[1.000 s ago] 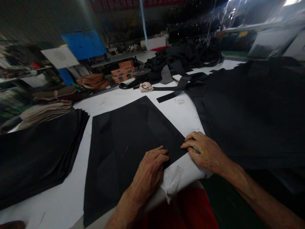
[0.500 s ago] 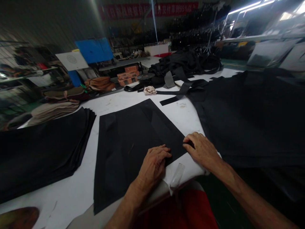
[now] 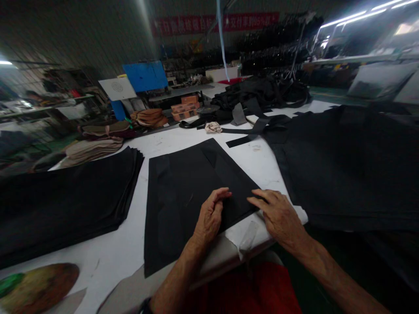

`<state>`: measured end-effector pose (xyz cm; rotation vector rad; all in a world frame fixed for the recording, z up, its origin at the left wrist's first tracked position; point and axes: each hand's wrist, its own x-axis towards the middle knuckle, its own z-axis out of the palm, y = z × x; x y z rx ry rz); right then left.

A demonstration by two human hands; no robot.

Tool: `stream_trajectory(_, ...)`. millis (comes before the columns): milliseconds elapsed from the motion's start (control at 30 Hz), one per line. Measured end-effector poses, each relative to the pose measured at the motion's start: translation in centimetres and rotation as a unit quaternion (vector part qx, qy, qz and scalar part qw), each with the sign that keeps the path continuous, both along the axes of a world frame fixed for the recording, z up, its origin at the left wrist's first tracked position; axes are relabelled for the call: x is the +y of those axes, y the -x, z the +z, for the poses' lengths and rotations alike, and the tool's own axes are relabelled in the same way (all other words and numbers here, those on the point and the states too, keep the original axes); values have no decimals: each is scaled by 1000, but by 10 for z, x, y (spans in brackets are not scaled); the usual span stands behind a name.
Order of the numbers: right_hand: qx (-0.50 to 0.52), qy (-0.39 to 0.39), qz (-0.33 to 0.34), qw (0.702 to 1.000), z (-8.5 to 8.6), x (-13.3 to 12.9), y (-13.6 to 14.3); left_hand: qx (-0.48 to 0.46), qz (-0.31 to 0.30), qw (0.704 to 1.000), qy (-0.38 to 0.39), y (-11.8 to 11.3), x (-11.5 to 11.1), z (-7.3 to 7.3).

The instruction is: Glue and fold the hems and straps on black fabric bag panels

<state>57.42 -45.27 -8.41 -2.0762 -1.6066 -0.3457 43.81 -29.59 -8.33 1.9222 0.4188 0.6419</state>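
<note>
A flat black fabric panel (image 3: 183, 192) lies on the white table (image 3: 124, 248) in front of me. My left hand (image 3: 211, 216) rests on the panel near its right corner, fingers curled and tips pressing the cloth. My right hand (image 3: 278, 213) lies flat at the panel's right corner, fingers spread and pointing left, touching the edge. Neither hand lifts the cloth off the table.
A stack of black fabric (image 3: 62, 196) lies to the left and a large black spread (image 3: 353, 161) to the right. Black straps (image 3: 252, 126), a crumpled rag (image 3: 213, 127), tan bundles (image 3: 94, 146) and orange boxes (image 3: 183, 107) sit farther back. A clear plastic scrap (image 3: 248, 235) hangs at the table edge.
The view shifted, so everything sits further right in frame. My left hand slid up onto the panel with fingers curled; my right hand flattened, fingers stretched left along the corner.
</note>
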Motion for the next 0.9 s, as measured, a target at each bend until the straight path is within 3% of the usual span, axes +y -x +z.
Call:
stream_trajectory(100,-28,55,92,994,1,4,14,-12,-1,999,48,-1,0,-1)
stream_trajectory(233,-42,88,118,988,-3,5,20,-22,-3,998,65,0,2,-3)
stream_trajectory(367,-43,64,136,988,-9,-3,16,-20,2,998,56,2,0,-3)
stream_trajectory(533,-68,45,224,971,-19,-12,9,7,11,1000,8,2,-11,2)
stream_trajectory(667,-137,-70,259,954,-32,-5,11,-1,-10,999,-43,7,-16,22)
stream_trajectory(733,-155,-88,263,948,-34,-3,19,-61,-27,992,-104,22,-20,41)
stream_trajectory(800,-153,-78,255,951,-33,-7,28,-119,-10,977,-174,54,-24,58)
stream_trajectory(833,-144,-67,244,957,-34,-11,32,-138,31,969,-203,75,-24,62)
stream_trajectory(900,-115,-49,214,969,-38,-21,38,-139,167,943,-252,126,-21,60)
